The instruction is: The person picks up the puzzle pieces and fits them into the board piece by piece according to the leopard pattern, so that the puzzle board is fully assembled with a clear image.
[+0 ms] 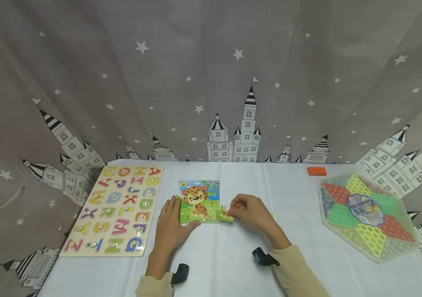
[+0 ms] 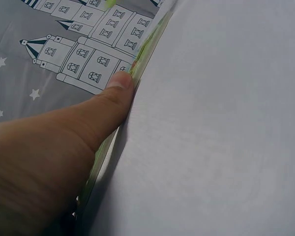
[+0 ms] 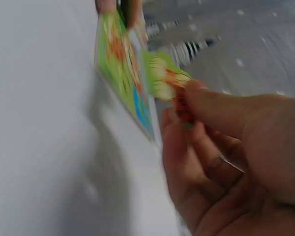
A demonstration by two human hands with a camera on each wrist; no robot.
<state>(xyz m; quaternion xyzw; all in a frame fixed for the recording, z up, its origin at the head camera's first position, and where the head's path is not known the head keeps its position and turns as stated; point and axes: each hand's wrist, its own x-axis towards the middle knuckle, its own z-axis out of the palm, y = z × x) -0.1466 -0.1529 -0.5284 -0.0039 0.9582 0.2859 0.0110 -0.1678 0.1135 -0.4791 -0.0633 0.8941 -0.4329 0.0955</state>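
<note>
A square jigsaw puzzle [image 1: 197, 200] with a spotted leopard cub on a green and blue scene lies on the white table. My left hand [image 1: 169, 225] braces its lower left corner, fingers along the left side and the thumb reaching along the bottom edge. In the left wrist view the thumb [image 2: 108, 101] presses against that thin edge. My right hand [image 1: 252, 210] pinches a green puzzle piece [image 3: 160, 76] with cream and orange print between thumb and fingers. The piece is just right of the puzzle's lower right corner, partly covered by the fingertips.
An alphabet peg board [image 1: 112, 212] with coloured letters lies at the left. On the right is a hexagonal star-patterned game box [image 1: 366, 212], with a small orange block [image 1: 317, 171] behind it. A grey castle-print curtain [image 1: 196, 82] hangs along the table's back edge.
</note>
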